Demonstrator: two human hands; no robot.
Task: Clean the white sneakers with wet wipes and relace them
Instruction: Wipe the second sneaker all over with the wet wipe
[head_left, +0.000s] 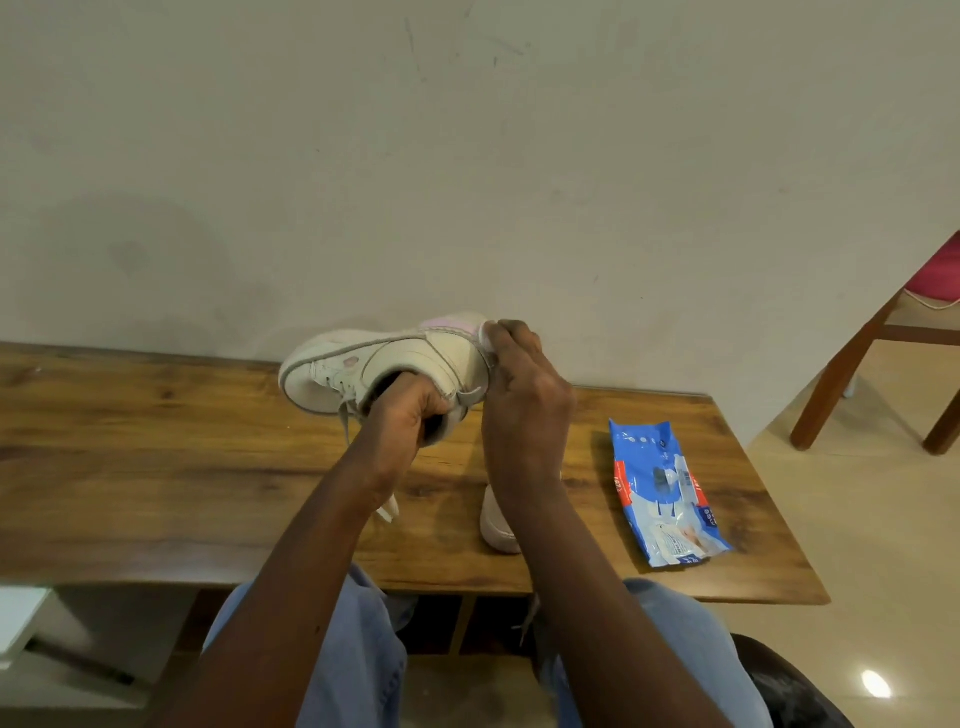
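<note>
Head view: L hand (405, 415) is gripping sneaker (374, 364) by its collar, holding it above table (156, 467) to steady it; R hand (524, 410) is pinching wipe (488, 331) against heel, prob. scrubbing.

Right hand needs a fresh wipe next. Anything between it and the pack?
Nothing visible. The right hand presses a wipe to the heel of the sneaker gripped by the left hand; the pack lies to its right on the table, bare wood between. The other sneaker sits nearer, under the forearm, off that path.
</note>
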